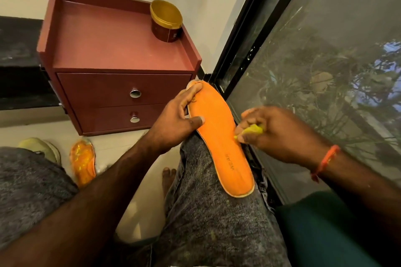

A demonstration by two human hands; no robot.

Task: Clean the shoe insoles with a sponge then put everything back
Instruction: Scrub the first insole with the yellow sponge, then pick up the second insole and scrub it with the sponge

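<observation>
So the orange insole point(219, 136) is lying along the person's right thigh, toe end pointing to about 11 o'clock, heel at 5. Left hand point(176, 121) has a grip on the toe end, fingers curled over the tip and thumb pressed on the top face. Right hand point(280, 134) sits at 3 o'clock of the insole, clenched around a yellow sponge point(253, 130) that touches the insole's edge. Down on the floor at 8 o'clock there's a second insole point(83, 161) beside a shoe point(43, 149). Gold-lidded jar point(166, 21) sits on the little maroon drawer unit point(117, 50).
</observation>
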